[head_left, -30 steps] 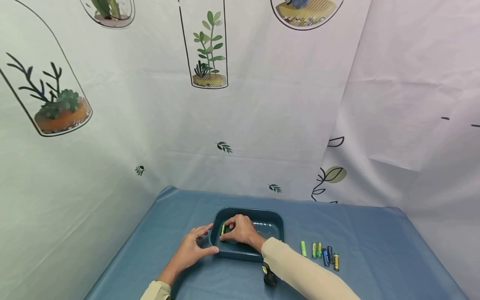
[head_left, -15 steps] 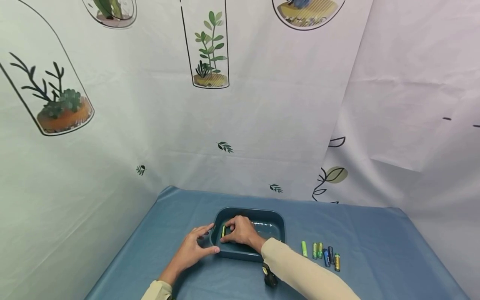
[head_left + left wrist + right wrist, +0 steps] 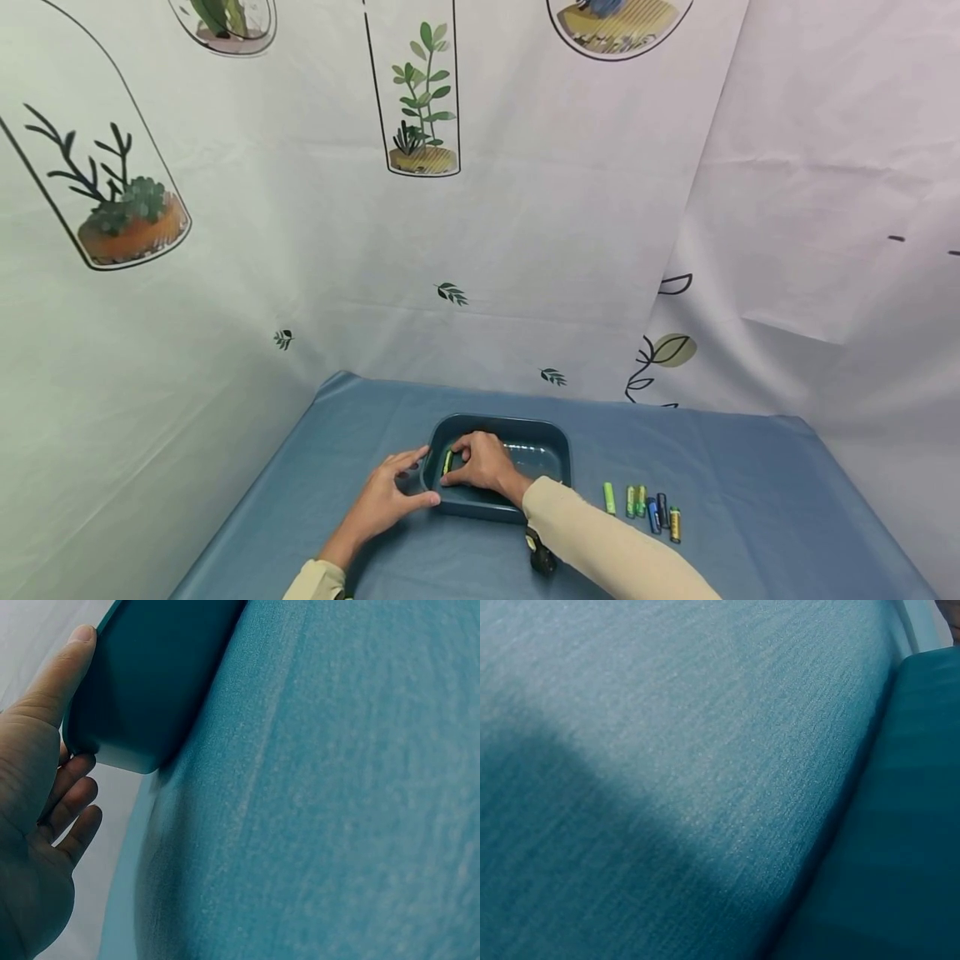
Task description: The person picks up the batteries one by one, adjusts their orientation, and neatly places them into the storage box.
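Observation:
A dark teal rectangular tray (image 3: 487,510) lies on the blue cloth. Inside its left end, my right hand (image 3: 483,463) pinches a green-yellow battery (image 3: 447,462) between thumb and fingers, the battery pointing away from me. My left hand (image 3: 386,493) holds the tray's near left corner, thumb at the front wall and forefinger along the left rim. In the left wrist view, that thumb lies against the tray (image 3: 161,675) while the other fingers (image 3: 81,832) curl by its end. The right wrist view shows only cloth and the tray's wall (image 3: 885,825); the hand is hidden there.
Right of the tray lie several batteries: a light green one (image 3: 609,498), two green ones (image 3: 635,502), a blue one (image 3: 654,516), a dark one (image 3: 662,510) and a gold one (image 3: 676,525). A patterned white curtain (image 3: 495,250) hangs behind the blue cloth (image 3: 750,500).
Both hands, the battery and the tray hold nearly the same positions. The whole head view has shifted very slightly to the right.

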Tool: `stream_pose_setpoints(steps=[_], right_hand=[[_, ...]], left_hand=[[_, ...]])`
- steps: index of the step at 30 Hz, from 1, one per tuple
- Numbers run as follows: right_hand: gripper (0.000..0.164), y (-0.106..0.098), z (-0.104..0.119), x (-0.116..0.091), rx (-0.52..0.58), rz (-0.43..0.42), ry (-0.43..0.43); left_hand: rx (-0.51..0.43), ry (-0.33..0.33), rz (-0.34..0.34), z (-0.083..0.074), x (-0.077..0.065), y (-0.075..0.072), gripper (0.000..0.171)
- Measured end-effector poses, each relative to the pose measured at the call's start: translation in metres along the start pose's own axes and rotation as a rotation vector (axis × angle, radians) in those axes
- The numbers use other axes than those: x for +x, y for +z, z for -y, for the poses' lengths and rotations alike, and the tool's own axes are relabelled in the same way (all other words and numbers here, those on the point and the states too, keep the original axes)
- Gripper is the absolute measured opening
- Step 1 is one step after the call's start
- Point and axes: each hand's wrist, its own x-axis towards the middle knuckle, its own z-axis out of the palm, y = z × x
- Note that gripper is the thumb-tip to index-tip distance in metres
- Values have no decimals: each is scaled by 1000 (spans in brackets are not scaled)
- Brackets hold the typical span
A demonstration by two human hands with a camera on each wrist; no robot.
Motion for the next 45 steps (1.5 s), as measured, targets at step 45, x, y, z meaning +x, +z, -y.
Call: stream_pose_setpoints(steps=[45], right_hand=[[50, -73, -8, -39, 296, -163, -88]], left_hand=[[30, 3, -26, 1, 1, 3, 79]])
